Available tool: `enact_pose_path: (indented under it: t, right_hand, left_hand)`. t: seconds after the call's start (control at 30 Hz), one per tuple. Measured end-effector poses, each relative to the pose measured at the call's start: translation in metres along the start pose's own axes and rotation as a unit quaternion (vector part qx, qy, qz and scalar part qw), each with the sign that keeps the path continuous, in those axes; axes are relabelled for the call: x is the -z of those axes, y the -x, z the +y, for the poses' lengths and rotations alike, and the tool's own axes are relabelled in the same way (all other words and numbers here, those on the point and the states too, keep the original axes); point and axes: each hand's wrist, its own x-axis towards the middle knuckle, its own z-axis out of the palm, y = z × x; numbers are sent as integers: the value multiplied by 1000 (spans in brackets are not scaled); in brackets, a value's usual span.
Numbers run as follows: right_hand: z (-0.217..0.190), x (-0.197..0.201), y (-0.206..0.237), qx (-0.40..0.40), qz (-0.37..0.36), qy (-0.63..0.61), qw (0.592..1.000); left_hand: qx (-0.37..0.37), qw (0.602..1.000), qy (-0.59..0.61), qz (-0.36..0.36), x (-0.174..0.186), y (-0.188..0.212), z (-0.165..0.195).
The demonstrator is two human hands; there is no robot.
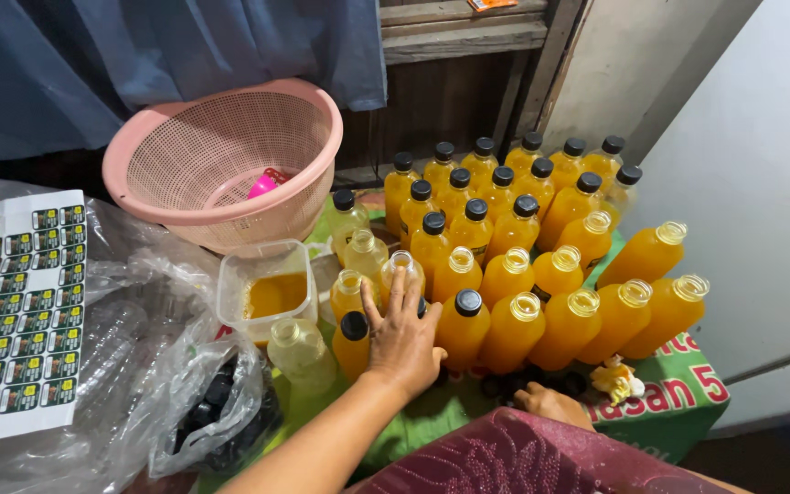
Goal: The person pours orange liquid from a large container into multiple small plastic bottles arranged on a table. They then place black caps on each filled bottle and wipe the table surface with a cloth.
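In the middle of the frame, the left hand [401, 340] lies open, fingers spread against upright clear plastic bottles of orange juice [468, 316], touching them. The right hand [550, 402], lower right, is nearer the loose black caps [505, 384]; can't tell its grip.

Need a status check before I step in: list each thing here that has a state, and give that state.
left hand: flat on bottles, holding nothing
right hand: low, partly hidden
capped bottles: upright, full
uncapped bottles: full, open
square tub: open, partly filled
pink basket: tilted
cap bag: open
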Motion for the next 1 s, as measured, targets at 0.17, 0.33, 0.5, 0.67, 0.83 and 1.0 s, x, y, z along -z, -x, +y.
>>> enact_pose_path:
  t: [0.17,0.33,0.5,0.67,0.83,1.0]
  right_hand:
    - [7,9,-3,-10,101,-149,984]
    - [5,64,-1,-119,-58,-535,834]
    - [-1,176,31,-17,98,-339,936]
    - [-23,238,17,-38,163,-102,981]
    - [-32,241,-5,74,180,-41,980]
    - [-35,235,-14,124,141,-21,982]
  left_hand:
    - [-3,1000,26,16,7,-4,10]
    - [-76,990,72,90,11,-26,25]
    - [-98,995,28,-19,8,-52,53]
    - [-82,987,-77,-114,-3,-67,72]
    - [-78,983,-113,-118,-24,-68,74]
    - [-63,988,-88,-111,-35,-71,69]
